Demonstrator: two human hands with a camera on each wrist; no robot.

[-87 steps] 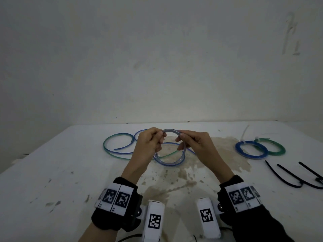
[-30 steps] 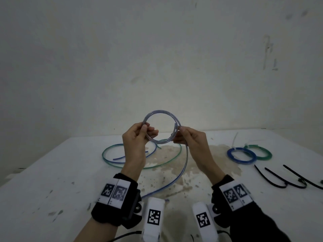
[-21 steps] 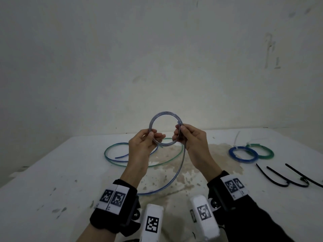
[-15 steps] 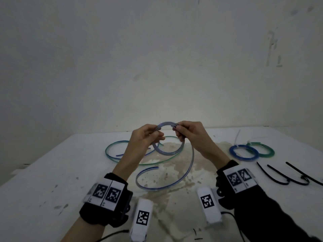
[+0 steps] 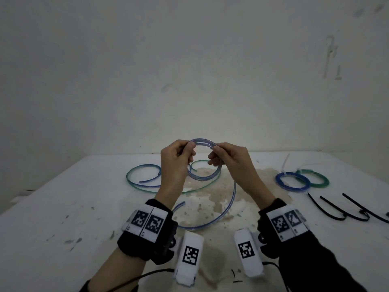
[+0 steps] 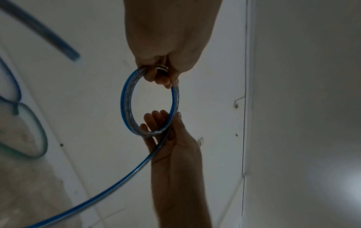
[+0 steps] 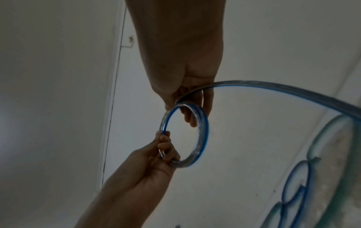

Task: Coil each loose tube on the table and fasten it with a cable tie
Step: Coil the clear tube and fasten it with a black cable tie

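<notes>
A clear tube with a blue stripe (image 5: pixel 203 178) is wound into a small coil held above the table (image 5: pixel 80 209). My left hand (image 5: pixel 189 150) pinches the coil's left side and my right hand (image 5: pixel 214 153) pinches its right side. The tube's loose tail (image 5: pixel 231 199) drops from my right hand and curves across the table toward my left wrist. In the left wrist view my left hand (image 6: pixel 162 75) grips the coil (image 6: pixel 126 106) from above, and my right hand (image 6: pixel 166 131) grips it from below. In the right wrist view my right hand (image 7: pixel 192 111) and left hand (image 7: pixel 165 148) hold the coil (image 7: pixel 203 137).
A loose green tube (image 5: pixel 134 172) and a loose blue tube (image 5: pixel 152 179) lie behind my left hand. At the right lie a tied blue coil (image 5: pixel 292 183) and a tied green coil (image 5: pixel 317 180). Black cable ties (image 5: pixel 341 210) lie nearer, at the right edge.
Both hands kept hold of the coil, tipped it from upright to lying back, and wound more tube on. The tail's free end has curled in toward my left wrist.
</notes>
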